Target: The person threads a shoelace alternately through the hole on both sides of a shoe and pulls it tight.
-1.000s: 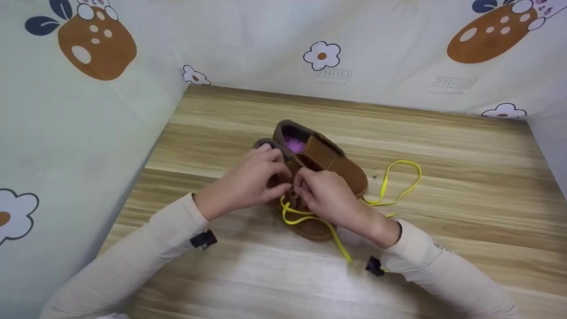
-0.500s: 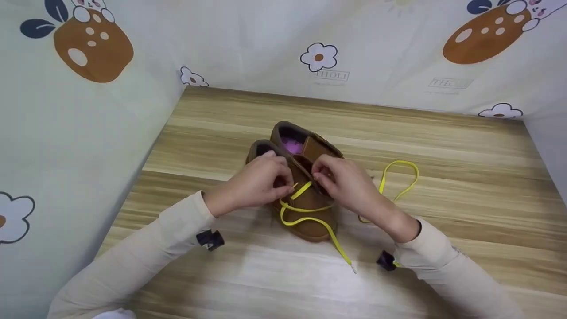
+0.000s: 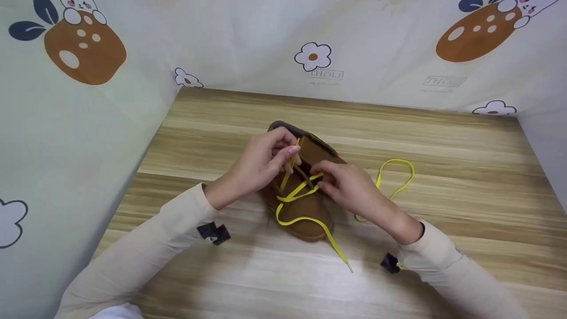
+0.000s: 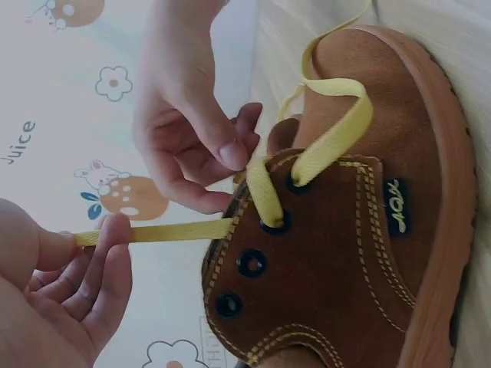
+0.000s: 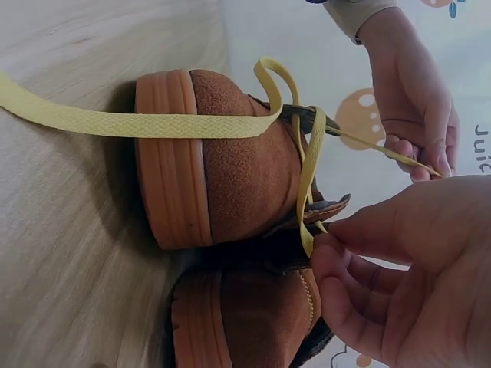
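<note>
A brown lace-up shoe (image 3: 310,227) lies in the middle of the head view, its toe towards the person. Yellow shoelace (image 4: 334,142) runs through its lower eyelets; upper eyelets (image 4: 252,263) in the left wrist view hold no lace. My left hand (image 3: 261,161) is raised above the shoe and pinches a taut length of shoelace between thumb and fingers. At the shoe's opposite eyelet flap, my right hand (image 3: 350,184) pinches the lace with thumb and forefinger, as the right wrist view shows. Both hands partly hide the shoe's opening.
A second brown shoe (image 3: 315,149) stands close behind the first. Looped yellow lace (image 3: 412,175) lies on the wooden table (image 3: 465,186) to the right. One lace end (image 3: 343,257) trails towards the front. Patterned curtains (image 3: 243,48) enclose the table's back and sides.
My left hand has risen, drawing the lace up taut. My right hand has moved right from the shoe's middle to the far flap, where it now pinches lace.
</note>
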Available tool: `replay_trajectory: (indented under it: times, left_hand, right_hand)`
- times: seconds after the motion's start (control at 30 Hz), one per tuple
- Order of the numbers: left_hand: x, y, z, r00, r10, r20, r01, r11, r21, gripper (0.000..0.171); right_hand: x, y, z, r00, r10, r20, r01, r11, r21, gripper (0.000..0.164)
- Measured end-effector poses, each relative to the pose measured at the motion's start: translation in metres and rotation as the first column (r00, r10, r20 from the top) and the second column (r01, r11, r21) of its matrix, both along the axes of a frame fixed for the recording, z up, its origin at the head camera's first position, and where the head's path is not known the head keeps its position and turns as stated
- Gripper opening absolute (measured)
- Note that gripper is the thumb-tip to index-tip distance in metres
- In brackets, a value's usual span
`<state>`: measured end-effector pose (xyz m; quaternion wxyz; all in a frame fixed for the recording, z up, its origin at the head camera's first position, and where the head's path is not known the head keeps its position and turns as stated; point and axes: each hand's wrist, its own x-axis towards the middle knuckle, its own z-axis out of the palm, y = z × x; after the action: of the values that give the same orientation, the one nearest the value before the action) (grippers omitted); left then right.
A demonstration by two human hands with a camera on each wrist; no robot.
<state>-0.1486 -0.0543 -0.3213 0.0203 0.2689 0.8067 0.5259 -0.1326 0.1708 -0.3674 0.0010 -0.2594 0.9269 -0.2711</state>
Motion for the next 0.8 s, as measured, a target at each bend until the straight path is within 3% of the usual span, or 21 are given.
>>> replay_trajectory:
  times: [0.13, 0.27, 0.4, 0.53, 0.7, 0.8]
  left_hand:
    - [0.000, -0.003, 0.008, 0.999, 0.044, 0.007, -0.045, 0.993, 0.108, 0.012]
    - [-0.001, -0.006, 0.024, 0.988, 0.136, -0.078, -0.109, 0.951, 0.289, 0.011]
    - [-0.001, -0.008, 0.030, 0.969, 0.192, -0.155, -0.121, 0.917, 0.380, 0.010]
    - [-0.002, -0.007, 0.027, 0.966, 0.208, -0.153, -0.130, 0.904, 0.408, 0.009]
    - [-0.004, -0.001, 0.025, 0.978, 0.171, -0.119, -0.115, 0.918, 0.380, 0.010]
    - [-0.006, -0.002, 0.024, 0.972, 0.188, -0.141, -0.123, 0.919, 0.374, 0.012]
  right_hand:
    - [0.000, 0.000, -0.002, 1.000, 0.026, 0.001, -0.026, 0.998, 0.052, 0.027]
    - [0.001, 0.000, -0.004, 0.999, 0.038, 0.020, -0.039, 0.996, 0.084, 0.022]
    - [0.001, 0.000, -0.006, 0.999, 0.035, 0.040, -0.038, 0.996, 0.078, 0.019]
    - [0.001, 0.001, -0.007, 0.996, 0.054, 0.068, -0.059, 0.995, 0.078, 0.015]
    - [0.002, 0.001, -0.012, 0.995, 0.062, 0.082, -0.070, 0.993, 0.096, 0.012]
    - [0.003, 0.001, -0.013, 0.995, 0.058, 0.085, -0.066, 0.993, 0.099, 0.012]
